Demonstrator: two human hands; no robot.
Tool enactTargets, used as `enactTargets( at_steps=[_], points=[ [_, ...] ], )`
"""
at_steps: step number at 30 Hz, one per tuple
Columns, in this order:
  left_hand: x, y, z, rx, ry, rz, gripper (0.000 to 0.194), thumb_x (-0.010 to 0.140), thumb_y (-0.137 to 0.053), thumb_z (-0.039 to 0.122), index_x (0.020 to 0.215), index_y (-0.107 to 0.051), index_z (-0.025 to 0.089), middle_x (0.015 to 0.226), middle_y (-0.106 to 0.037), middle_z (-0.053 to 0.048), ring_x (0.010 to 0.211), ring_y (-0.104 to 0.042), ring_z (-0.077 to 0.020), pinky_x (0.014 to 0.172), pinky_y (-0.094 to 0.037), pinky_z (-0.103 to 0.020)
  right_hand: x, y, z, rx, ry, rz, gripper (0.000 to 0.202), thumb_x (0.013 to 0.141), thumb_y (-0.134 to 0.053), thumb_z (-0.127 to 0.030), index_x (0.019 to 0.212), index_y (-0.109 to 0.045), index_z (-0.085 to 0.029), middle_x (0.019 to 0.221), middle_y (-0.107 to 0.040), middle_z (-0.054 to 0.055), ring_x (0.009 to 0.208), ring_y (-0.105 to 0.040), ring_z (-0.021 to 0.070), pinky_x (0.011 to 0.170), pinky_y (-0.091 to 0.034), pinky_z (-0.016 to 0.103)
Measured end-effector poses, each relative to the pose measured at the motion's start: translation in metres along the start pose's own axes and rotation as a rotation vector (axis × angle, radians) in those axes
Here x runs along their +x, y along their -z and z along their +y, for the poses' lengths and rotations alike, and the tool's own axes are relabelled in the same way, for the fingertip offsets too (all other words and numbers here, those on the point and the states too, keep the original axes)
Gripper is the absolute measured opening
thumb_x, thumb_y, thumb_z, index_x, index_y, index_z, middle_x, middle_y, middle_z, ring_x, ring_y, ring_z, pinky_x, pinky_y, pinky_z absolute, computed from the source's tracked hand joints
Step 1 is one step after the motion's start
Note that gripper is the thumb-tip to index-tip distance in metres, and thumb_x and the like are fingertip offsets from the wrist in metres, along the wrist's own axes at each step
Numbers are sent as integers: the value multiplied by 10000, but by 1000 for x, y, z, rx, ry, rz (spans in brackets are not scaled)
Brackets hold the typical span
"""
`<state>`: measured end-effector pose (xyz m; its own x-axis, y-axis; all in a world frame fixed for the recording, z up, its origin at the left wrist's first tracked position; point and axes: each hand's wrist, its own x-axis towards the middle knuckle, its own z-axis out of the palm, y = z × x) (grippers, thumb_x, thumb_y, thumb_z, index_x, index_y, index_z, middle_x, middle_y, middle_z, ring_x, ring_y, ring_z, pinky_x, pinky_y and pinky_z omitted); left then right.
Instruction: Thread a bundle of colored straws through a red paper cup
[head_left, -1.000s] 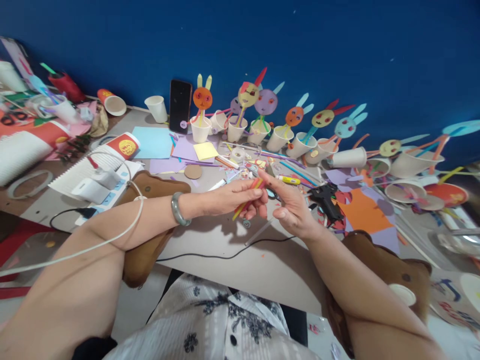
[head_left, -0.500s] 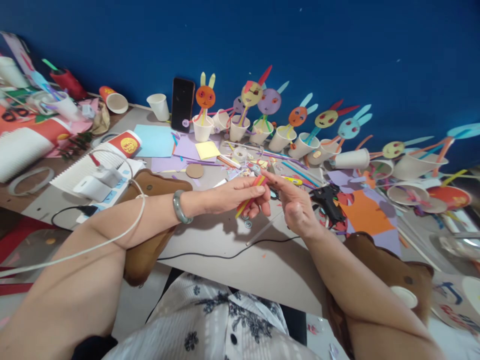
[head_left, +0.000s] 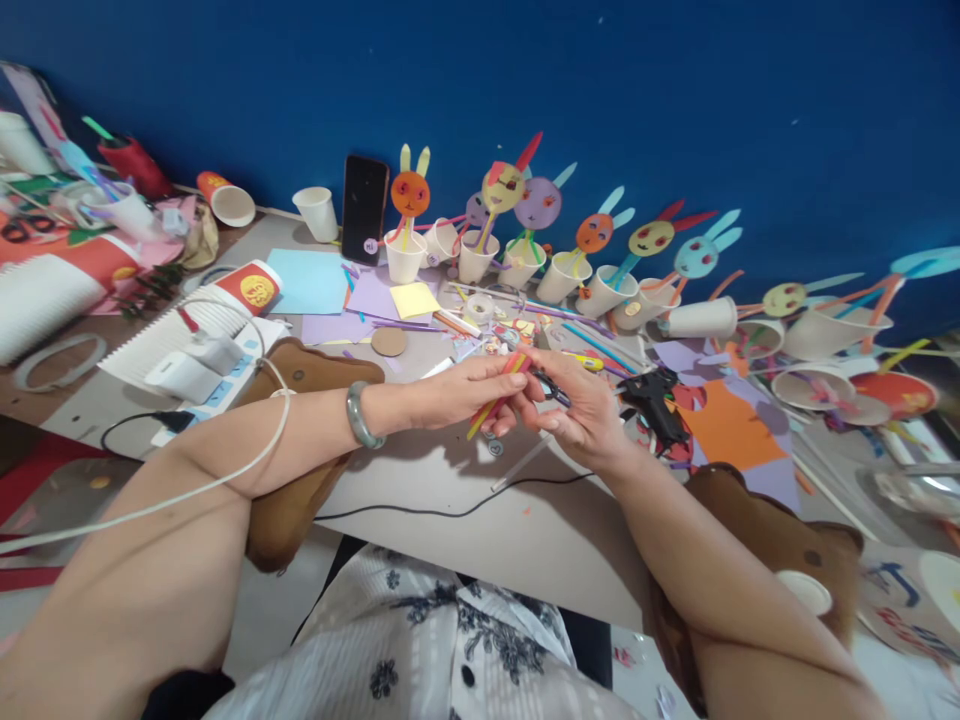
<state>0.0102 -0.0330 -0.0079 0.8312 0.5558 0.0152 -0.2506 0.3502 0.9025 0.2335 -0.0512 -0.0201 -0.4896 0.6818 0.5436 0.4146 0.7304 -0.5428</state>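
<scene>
My left hand [head_left: 480, 393], with a grey-green bangle on its wrist, pinches a red strip and a yellow strip [head_left: 487, 409] lying together. They slant up to the right and look like folded paper or flat straws. My right hand [head_left: 589, 408] is close beside the strips' upper end, its index fingertip at or near that end. Its thumb is apart from the index finger, lower down. Through that gap shows a dark-handled tool [head_left: 553, 389], probably scissors, on the table. A black glue gun [head_left: 655, 405] lies just right of my right hand.
Paper cups with rabbit-faced figures [head_left: 411, 195] line the blue wall. A phone [head_left: 365, 208] leans there. Coloured paper [head_left: 307, 281] and scraps cover the table's back. A power strip [head_left: 217, 385] with a white cable is at left; a black cord [head_left: 450, 514] crosses the front.
My right hand has changed from nearly straight fingers laid at the strips' end to curled fingers with the thumb lowered and apart. My left hand still holds the strips.
</scene>
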Motion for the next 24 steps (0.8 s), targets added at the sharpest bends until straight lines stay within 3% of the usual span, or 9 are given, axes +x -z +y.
enactTargets(
  at_steps=[5, 13, 19, 24],
  points=[
    [-1, -1, 5, 100, 6, 3, 541, 891, -699, 669, 949, -587, 142, 827, -724, -38, 570, -589, -55, 535, -452, -203, 5, -2, -12, 78, -103, 61, 634, 938, -565, -733, 1391, -709, -313, 1309, -754, 112, 1196, -722, 315, 1056, -557, 495],
    [-4, -5, 9, 338, 111, -63, 500, 1007, -561, 607, 934, -663, 123, 887, -770, -87, 603, -606, -61, 535, -451, -190, 15, -11, -30, 303, -337, 170, 246, 905, -760, -519, 932, -840, -288, 1057, -828, 65, 1004, -778, 245, 962, -619, 432],
    [-5, -1, 10, 434, 73, -116, 515, 1006, -561, 611, 909, -687, 122, 740, -720, -49, 589, -595, -75, 535, -444, -196, 14, -14, -34, 305, -325, 197, 221, 916, -752, -481, 866, -824, -278, 1006, -830, 58, 935, -780, 237, 917, -634, 435],
    [-6, -2, 10, 434, 47, -82, 452, 1019, -561, 570, 922, -631, 135, 805, -741, -57, 584, -599, -71, 519, -443, -196, 19, -1, -35, 246, -374, 164, 275, 949, -699, -501, 885, -833, -270, 935, -822, 43, 877, -771, 224, 869, -634, 404]
  ],
)
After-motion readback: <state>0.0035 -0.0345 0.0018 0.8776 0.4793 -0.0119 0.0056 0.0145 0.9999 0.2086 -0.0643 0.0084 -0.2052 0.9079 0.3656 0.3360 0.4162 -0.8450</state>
